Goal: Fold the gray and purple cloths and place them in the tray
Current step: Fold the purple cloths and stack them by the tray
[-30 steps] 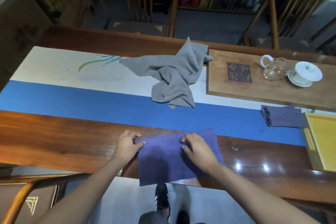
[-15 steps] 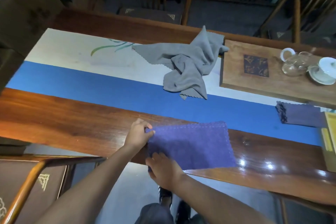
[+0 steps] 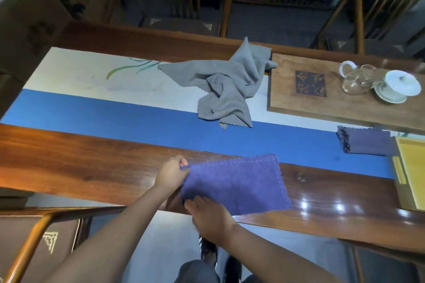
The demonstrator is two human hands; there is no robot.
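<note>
A purple cloth (image 3: 239, 182) lies flat as a rectangle at the near edge of the wooden table (image 3: 80, 163). My left hand (image 3: 171, 173) pinches its far left corner. My right hand (image 3: 208, 216) grips its near left corner at the table's edge. A crumpled gray cloth (image 3: 226, 86) lies farther back on the white and blue runner. A folded purple cloth (image 3: 365, 142) sits at the right, beside the yellow tray (image 3: 411, 167), which is cut off by the frame's right edge.
A wooden tea board (image 3: 322, 103) at the back right carries a glass pitcher (image 3: 355, 79) and a white lidded cup (image 3: 399, 86). Wooden chairs stand behind the table, and one chair's arm (image 3: 34, 236) is near my left side.
My right hand has moved from the cloth's top edge down to its near left corner. The left hand keeps the far left corner. The view has shifted left.
</note>
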